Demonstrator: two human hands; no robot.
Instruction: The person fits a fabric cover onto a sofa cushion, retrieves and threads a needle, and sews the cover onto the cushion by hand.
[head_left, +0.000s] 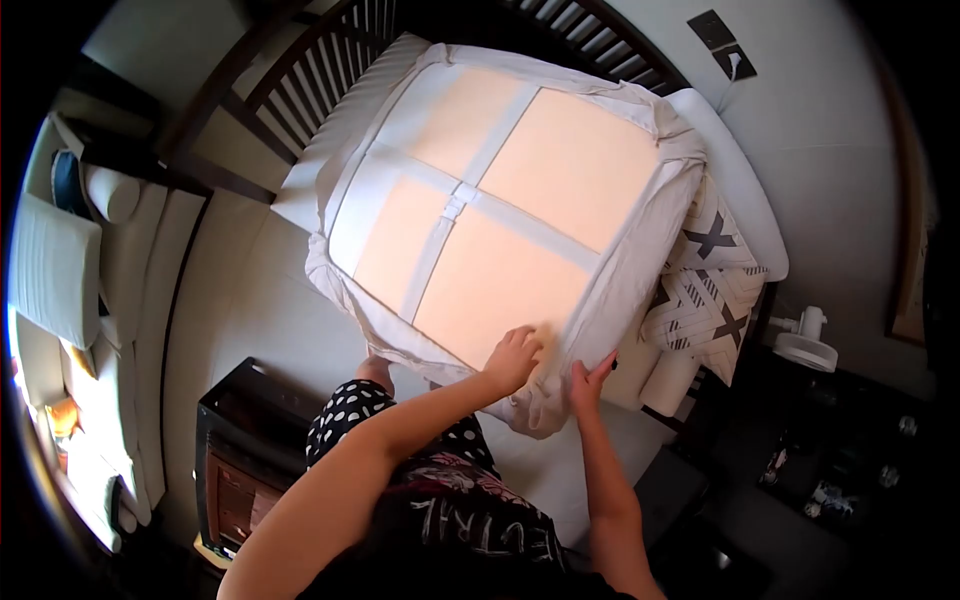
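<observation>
A large peach-and-white rectangular panel [520, 265], looking like a mattress or padded base, lies with grey-white straps crossing its face. A white buckle [465, 193] sits where the straps meet. Around its edges bunches a pale fitted sheet [640, 250], its gathered hem leaving the middle uncovered. My left hand [514, 360] rests on the panel close to the near right corner, fingers loosely bent and apart. Just right of that corner, my right hand [593, 382] lies against the sheet's outer side, thumb and fingers apart. Some of its fingertips are hard to make out.
Dark slatted rails [315, 85] border the far left and back. Patterned pillows [705, 305] lie right of the panel, near a small white fan [806, 342]. A dark wooden cabinet [235, 430] stands lower left; a cushioned seat [150, 300] runs along the left.
</observation>
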